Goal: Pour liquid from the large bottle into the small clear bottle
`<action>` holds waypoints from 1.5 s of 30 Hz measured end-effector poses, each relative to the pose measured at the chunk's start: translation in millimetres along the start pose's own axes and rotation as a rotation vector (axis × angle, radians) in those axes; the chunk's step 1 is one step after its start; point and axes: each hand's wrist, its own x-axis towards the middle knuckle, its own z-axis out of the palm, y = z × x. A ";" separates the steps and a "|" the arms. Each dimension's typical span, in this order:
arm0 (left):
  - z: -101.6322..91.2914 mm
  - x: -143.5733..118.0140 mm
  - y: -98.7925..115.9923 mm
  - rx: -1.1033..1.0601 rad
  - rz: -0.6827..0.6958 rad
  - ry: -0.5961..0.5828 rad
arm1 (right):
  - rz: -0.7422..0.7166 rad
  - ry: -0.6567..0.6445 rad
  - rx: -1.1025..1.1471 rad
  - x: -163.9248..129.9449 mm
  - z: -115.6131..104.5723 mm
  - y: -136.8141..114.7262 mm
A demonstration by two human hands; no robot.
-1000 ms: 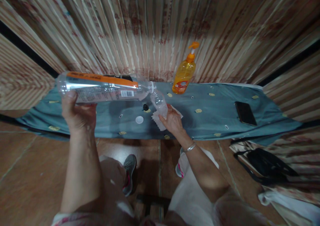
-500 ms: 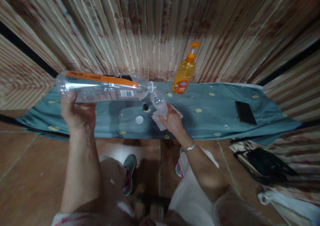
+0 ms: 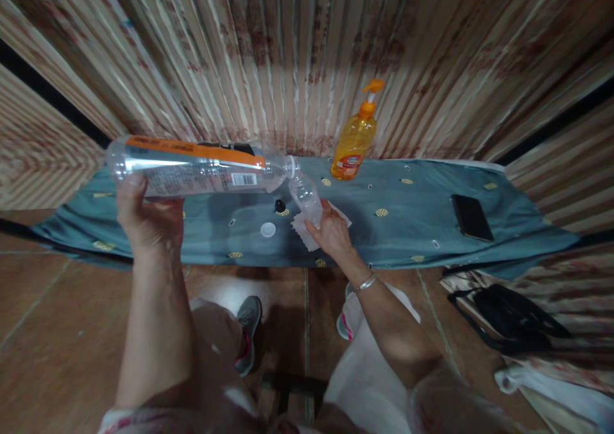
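Large bottle (image 3: 196, 172), probably light and dentable, is aptly gripped near its base by left fingers (image 3: 133, 186), small bottle (image 3: 305, 194) by right fingers (image 3: 328, 210), inside the surface (image 3: 407, 226)'s front edge.

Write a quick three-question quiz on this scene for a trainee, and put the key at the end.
1. True or false: the left hand holds the large bottle on its side.

2. Multiple choice: which of these lies nearest the white disc on the cloth?
a) the phone
b) the small black object
c) the orange pump bottle

3. Fill in the blank: the right hand holds a small clear container, whose far end is up at the large bottle's ____.

Key: 1. True. 2. b. 3. Mouth.
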 end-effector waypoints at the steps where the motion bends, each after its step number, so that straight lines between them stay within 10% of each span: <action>1: -0.3 0.2 -0.2 -0.006 0.003 -0.001 | -0.004 -0.001 0.000 0.1 0.0 0.1; 45: -4.3 1.9 -1.2 -0.020 0.040 -0.039 | 0.016 -0.009 -0.001 -0.4 -1.0 -1.2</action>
